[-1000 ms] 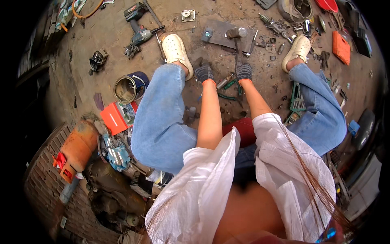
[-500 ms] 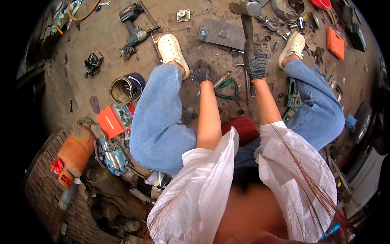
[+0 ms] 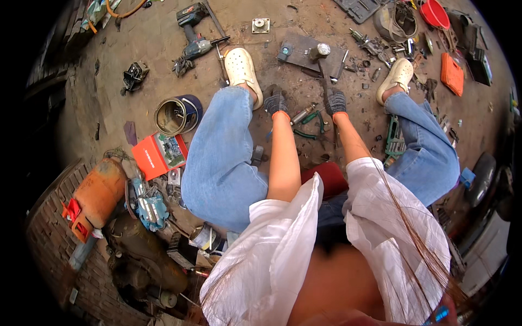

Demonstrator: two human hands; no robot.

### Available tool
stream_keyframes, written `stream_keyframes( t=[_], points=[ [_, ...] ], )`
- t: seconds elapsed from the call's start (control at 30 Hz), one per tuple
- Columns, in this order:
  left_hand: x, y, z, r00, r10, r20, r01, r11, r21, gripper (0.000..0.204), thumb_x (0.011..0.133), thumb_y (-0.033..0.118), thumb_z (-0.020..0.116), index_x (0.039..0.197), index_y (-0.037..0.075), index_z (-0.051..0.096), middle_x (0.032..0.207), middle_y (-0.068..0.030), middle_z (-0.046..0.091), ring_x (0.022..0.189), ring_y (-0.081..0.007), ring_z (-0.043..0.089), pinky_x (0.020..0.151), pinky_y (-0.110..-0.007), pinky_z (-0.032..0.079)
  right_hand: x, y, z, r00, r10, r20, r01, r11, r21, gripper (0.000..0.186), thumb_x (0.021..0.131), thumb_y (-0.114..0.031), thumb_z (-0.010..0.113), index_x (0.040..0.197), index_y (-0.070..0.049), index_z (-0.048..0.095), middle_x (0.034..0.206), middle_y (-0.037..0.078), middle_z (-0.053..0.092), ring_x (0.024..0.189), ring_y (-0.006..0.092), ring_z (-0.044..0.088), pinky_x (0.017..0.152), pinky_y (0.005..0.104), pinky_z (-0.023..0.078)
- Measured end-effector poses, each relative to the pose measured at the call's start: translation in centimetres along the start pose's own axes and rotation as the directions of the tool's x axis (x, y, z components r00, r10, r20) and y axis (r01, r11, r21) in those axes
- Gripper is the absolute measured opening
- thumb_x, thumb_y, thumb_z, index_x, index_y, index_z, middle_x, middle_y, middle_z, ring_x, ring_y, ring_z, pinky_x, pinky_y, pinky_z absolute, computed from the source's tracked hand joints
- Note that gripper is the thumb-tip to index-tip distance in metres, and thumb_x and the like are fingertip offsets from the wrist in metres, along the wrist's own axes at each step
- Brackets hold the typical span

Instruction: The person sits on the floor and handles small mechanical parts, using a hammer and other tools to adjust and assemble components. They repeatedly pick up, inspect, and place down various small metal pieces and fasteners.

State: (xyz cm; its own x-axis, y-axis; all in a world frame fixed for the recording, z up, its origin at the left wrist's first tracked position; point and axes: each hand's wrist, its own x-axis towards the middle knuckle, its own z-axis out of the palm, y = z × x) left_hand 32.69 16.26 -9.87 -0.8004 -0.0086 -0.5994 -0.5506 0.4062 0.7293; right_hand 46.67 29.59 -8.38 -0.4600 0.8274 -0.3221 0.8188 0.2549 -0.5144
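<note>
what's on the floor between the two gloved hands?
Head view: between the left hand and the right hand lie green-handled pliers and a small metal cylinder on the dirty floor.

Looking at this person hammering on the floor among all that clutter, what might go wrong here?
The right hand grips a hammer close to the left hand, so a missed blow might strike its fingers. Green pliers and loose metal bits lie right beneath both hands and could get knocked aside. The open paint can beside the left knee might tip.
</note>
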Motion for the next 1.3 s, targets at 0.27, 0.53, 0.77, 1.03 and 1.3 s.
stream_keyframes(
  t=[0.27, 0.53, 0.77, 1.03, 1.3],
  points=[
    [-2.0, -0.7, 0.9, 0.992, -0.084, 0.093, 0.115, 0.903, -0.415, 0.024, 0.078, 0.012, 0.058, 0.101, 0.005, 0.058, 0.082, -0.0091, 0.060, 0.059, -0.0171, 0.056, 0.048, -0.031, 0.044, 0.5, -5.7, -8.9, 0.912, -0.263, -0.315, 0.302, 0.950, 0.083, 0.035, 0.088, -0.030, 0.047, 0.087, 0.003, 0.059, 0.075, 0.024, 0.058, 0.065, 0.0397, 0.054, 0.059, 0.0438, 0.043],
    [-2.7, -0.7, 2.0, 0.995, 0.007, 0.097, 0.010, 0.986, -0.167, 0.022, 0.078, 0.016, 0.059, 0.096, 0.004, 0.062, 0.083, -0.0106, 0.061, 0.070, -0.0198, 0.057, 0.059, -0.032, 0.047, 1.4, 1.0, -0.5, 0.996, 0.080, 0.026, -0.075, 0.984, -0.160, 0.044, 0.086, -0.039, 0.042, 0.094, 0.000, 0.060, 0.087, 0.027, 0.059, 0.084, 0.0411, 0.057, 0.073, 0.0465, 0.046],
    [-0.8, 0.1, 1.1, 0.993, 0.120, 0.006, -0.119, 0.991, -0.066, 0.029, 0.077, 0.025, 0.058, 0.094, 0.002, 0.063, 0.085, -0.0155, 0.064, 0.068, -0.0229, 0.060, 0.059, -0.034, 0.048, 4.4, 0.0, -1.5, 0.993, 0.058, 0.106, -0.042, 0.988, -0.148, 0.054, 0.085, -0.045, 0.039, 0.097, 0.002, 0.061, 0.095, 0.026, 0.058, 0.090, 0.0403, 0.056, 0.078, 0.0453, 0.044],
    [-1.2, -1.0, -0.2, 0.938, -0.342, -0.056, 0.294, 0.700, 0.651, 0.039, 0.071, 0.027, 0.062, 0.103, 0.004, 0.060, 0.100, -0.0215, 0.059, 0.093, -0.0288, 0.058, 0.080, -0.036, 0.045, -1.9, 0.2, -3.6, 0.776, 0.470, 0.421, -0.631, 0.573, 0.522, 0.052, 0.081, -0.051, 0.049, 0.077, 0.000, 0.059, 0.059, 0.016, 0.054, 0.053, 0.0283, 0.053, 0.052, 0.0381, 0.042],
    [-1.1, -2.9, 3.5, 0.917, 0.391, 0.081, -0.327, 0.620, 0.714, 0.046, 0.070, 0.023, 0.063, 0.112, 0.011, 0.051, 0.109, -0.0197, 0.052, 0.097, -0.0353, 0.053, 0.083, -0.041, 0.044, -6.3, 12.2, 0.1, 0.791, 0.511, 0.337, -0.603, 0.743, 0.290, 0.053, 0.080, -0.049, 0.053, 0.091, 0.003, 0.054, 0.067, 0.020, 0.055, 0.065, 0.0319, 0.055, 0.058, 0.0389, 0.043]
  ],
)
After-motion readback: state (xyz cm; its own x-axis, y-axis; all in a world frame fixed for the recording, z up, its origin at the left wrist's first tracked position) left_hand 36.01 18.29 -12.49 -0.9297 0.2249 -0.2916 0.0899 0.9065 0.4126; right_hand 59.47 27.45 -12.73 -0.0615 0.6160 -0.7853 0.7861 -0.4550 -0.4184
